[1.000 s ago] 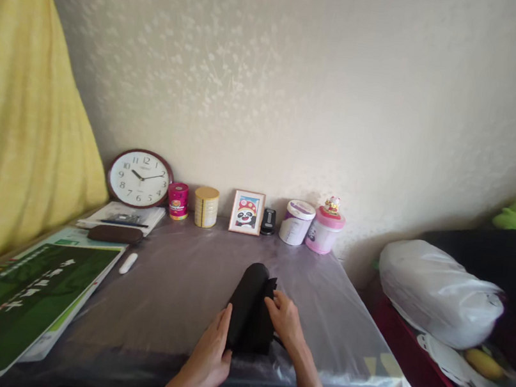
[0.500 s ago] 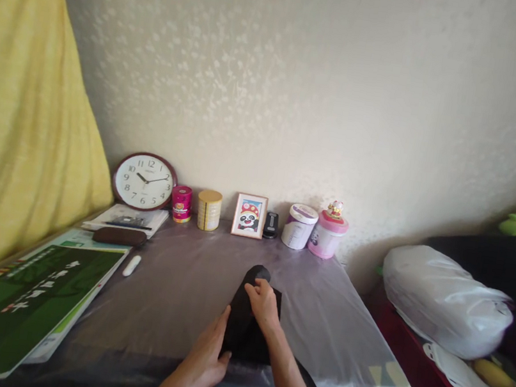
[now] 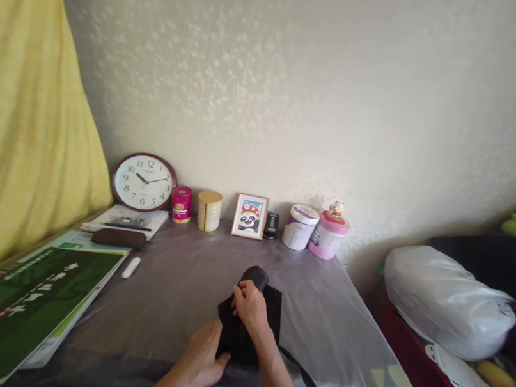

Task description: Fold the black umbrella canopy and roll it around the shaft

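The right hand (image 3: 249, 301) is gripping a black bundle (image 3: 239, 339), the left hand (image 3: 202, 356) touching it, grip unclear; lidded tins (image 3: 299, 233) are standing behind, insides hidden.

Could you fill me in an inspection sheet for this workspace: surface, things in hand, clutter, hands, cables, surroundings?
Surface: table under a shiny, creased plastic cover.
Things in hand: black bundle near the front edge; contents not visible.
Clutter: green book, brown case and white object at left; clock, tins, panda picture and tubs along the wall side.
Hands: left hand against the bundle's left side; right hand on top, fingers curled. Firmness of grip unclear.
Cables: nothing seen; a black strap crosses the front edge.
Surroundings: yellow curtain left, patterned wall behind, white plastic bag right.
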Demonstrator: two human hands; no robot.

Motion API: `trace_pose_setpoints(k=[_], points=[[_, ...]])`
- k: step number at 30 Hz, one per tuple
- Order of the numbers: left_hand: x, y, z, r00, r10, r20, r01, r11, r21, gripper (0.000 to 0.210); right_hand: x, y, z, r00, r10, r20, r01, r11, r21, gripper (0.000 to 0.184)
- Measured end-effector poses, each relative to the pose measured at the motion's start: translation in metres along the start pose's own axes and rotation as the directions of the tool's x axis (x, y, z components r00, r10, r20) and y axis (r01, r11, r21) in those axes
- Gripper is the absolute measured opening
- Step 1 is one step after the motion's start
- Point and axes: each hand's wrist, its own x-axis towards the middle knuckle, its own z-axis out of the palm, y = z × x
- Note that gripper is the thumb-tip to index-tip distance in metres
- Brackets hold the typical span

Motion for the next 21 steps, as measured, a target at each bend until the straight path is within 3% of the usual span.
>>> trace_pose_setpoints(k=[3, 7, 9, 12, 15, 21], points=[[-0.004, -0.003, 0.006, 1.0, 0.009, -0.028, -0.008, 1.0, 0.027, 0.065, -0.004, 0.001, 0.0, 0.999, -0.042, 0.02, 0.04, 0.996, 0.074, 0.019], [-0.013, -0.012, 0.016, 0.976, 0.128, -0.176, -0.136, 0.99, -0.033, 0.082, -0.009, 0.001, 0.001, 0.996, -0.094, -0.009, 0.094, 0.995, 0.016, 0.019], [-0.017, -0.013, 0.017, 0.969, 0.177, -0.173, -0.176, 0.984, 0.021, 0.084, -0.011, 0.0, 0.001, 0.992, -0.119, -0.029, 0.118, 0.991, -0.057, 0.019], [-0.02, -0.009, 0.014, 0.975, 0.167, -0.146, -0.133, 0.967, 0.217, 0.08, -0.012, 0.0, 0.001, 0.99, -0.141, -0.022, 0.138, 0.984, -0.109, 0.019], [-0.016, -0.005, 0.015, 0.959, 0.173, -0.222, -0.086, 0.931, 0.355, 0.073, -0.013, 0.0, 0.0, 0.989, -0.151, -0.006, 0.149, 0.983, -0.106, 0.02], [-0.003, -0.015, 0.036, 0.94, 0.274, -0.204, -0.216, 0.939, 0.269, 0.073, -0.015, 0.0, -0.002, 0.985, -0.174, 0.005, 0.174, 0.977, -0.12, 0.023]])
